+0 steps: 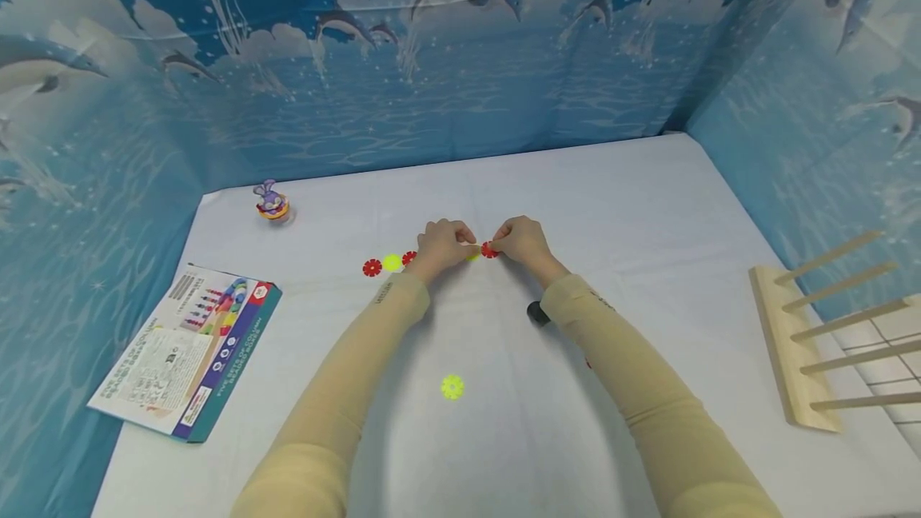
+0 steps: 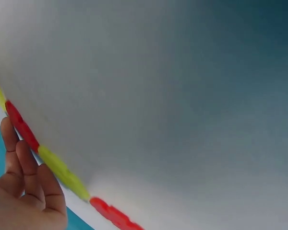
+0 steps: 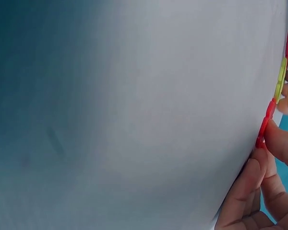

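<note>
My right hand [image 1: 524,245] pinches a red flower-shaped disc [image 1: 489,249] between thumb and fingers, with the disc's edge against the yellow disc beside it. At that yellow disc [image 3: 281,79] my left hand [image 1: 442,246] has its thumb and fingertips, appearing to pinch it. The two hands are close together over the white table. Leftward runs a row of alternating discs: a red one [image 1: 372,268], a yellow one [image 1: 392,263] and another red one [image 1: 409,257], partly hidden by the left hand. Apart from them, a yellow disc [image 1: 452,387] lies nearer me.
A dark object [image 1: 536,313] sits by my right wrist, and a red bit [image 1: 588,363] peeks out beside the right sleeve. A printed box [image 1: 180,350] lies left; a small purple toy [image 1: 272,202] stands far left. On the right is a wooden rack with pegs [image 1: 773,342].
</note>
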The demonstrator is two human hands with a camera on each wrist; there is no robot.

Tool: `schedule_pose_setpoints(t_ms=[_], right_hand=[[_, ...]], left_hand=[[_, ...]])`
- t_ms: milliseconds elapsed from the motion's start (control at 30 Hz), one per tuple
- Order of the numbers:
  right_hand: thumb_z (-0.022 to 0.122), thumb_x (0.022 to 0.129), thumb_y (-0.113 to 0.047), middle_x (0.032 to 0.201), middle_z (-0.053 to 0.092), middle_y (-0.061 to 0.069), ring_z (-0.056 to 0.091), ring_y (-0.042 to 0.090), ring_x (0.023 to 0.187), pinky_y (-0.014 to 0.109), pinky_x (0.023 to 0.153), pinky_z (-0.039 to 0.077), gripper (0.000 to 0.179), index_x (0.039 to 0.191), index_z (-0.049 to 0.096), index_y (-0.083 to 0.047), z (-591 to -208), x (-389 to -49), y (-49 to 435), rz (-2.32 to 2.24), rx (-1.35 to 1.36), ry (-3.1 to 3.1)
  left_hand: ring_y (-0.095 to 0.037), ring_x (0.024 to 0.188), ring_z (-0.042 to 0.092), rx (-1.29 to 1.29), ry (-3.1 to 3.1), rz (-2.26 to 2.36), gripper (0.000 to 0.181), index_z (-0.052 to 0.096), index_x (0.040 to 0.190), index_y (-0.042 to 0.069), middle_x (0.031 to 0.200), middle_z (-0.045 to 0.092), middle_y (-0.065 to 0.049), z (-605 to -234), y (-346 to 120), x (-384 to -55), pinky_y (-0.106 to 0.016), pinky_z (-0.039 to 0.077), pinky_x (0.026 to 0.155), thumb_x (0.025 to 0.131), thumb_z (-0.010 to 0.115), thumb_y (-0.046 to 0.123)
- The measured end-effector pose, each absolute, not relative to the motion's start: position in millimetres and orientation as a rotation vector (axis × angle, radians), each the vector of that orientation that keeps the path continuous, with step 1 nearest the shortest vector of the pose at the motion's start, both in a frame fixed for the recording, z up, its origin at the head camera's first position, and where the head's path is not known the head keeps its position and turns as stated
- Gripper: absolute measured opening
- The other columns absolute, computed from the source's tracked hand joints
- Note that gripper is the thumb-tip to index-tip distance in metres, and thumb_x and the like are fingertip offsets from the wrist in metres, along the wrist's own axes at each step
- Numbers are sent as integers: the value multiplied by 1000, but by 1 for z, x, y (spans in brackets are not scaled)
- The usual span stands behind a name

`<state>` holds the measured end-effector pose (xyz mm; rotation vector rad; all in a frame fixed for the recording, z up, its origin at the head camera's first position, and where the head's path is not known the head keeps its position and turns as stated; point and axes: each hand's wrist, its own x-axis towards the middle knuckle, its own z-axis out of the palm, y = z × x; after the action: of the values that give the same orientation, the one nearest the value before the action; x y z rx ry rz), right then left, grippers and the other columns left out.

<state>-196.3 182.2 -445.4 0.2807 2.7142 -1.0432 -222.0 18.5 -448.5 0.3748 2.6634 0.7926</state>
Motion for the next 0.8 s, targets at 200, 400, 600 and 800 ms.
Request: schedule_pose_setpoints(t_ms=[200, 400, 600, 800], right_hand=[[72, 87, -17, 88, 70, 10, 53, 17, 77, 22, 62, 39, 15, 87, 72, -2, -445, -197, 182, -1025, 246, 2736], [73, 87, -17, 88, 70, 11, 53, 16, 76, 22, 61, 39, 14, 87, 72, -2, -444, -196, 181, -1026, 252, 2740], [69, 90, -17, 92, 70, 11, 54, 18, 80, 24, 66, 41, 15, 93, 73, -2, -442, -196, 182, -1023, 265, 2697], [61, 96, -18, 103, 70, 13, 61, 21, 91, 30, 80, 49, 23, 108, 71, -2, -436, -195, 192, -1063, 266, 2588]], left_hand=[[-27, 111, 48, 437, 2652, 837, 19, 74, 102, 16, 107, 63, -7, -451, 23, -221, -53, 36, 98, 89, 73, 30], [-27, 111, 48, 420, 2676, 837, 16, 75, 101, 16, 108, 61, -8, -452, 26, -219, -52, 35, 99, 89, 73, 26], [-26, 111, 47, 383, 2680, 806, 16, 75, 102, 18, 108, 60, -7, -451, 29, -219, -50, 35, 100, 89, 73, 28], [-26, 111, 47, 370, 2671, 801, 15, 75, 101, 18, 107, 60, -6, -451, 31, -221, -51, 34, 101, 89, 73, 27]])
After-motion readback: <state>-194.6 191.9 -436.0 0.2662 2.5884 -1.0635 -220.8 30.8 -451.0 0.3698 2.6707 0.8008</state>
